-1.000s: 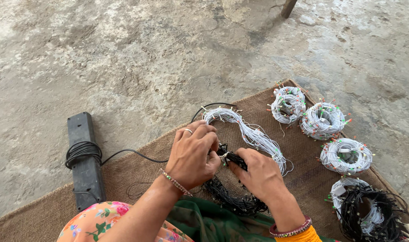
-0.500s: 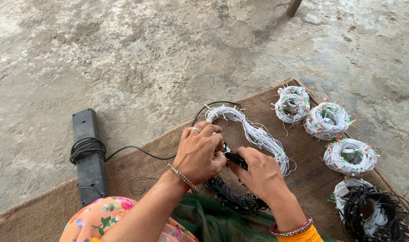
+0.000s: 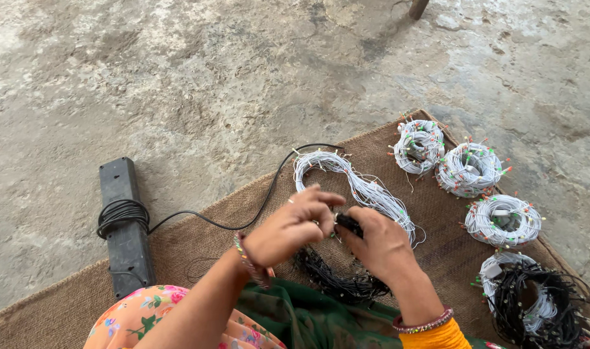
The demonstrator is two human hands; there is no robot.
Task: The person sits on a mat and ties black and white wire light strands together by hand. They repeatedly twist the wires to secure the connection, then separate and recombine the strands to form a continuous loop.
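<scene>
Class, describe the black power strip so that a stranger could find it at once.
Start at the brown jute mat. At its left edge, half on the concrete floor, lies the black power strip. Unlike the round white light coils, it is a long bar wrapped in black cable.

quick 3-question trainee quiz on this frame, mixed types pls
1. True or false: the black power strip lies on the burlap mat.
2. How many all-white coiled light strings lie in the row at the right? A) one B) three C) six
3. What do the left hand and right hand meet over?

Key
1. False: it lies mostly on the concrete floor.
2. B
3. A small black part of the loose light string.
</scene>
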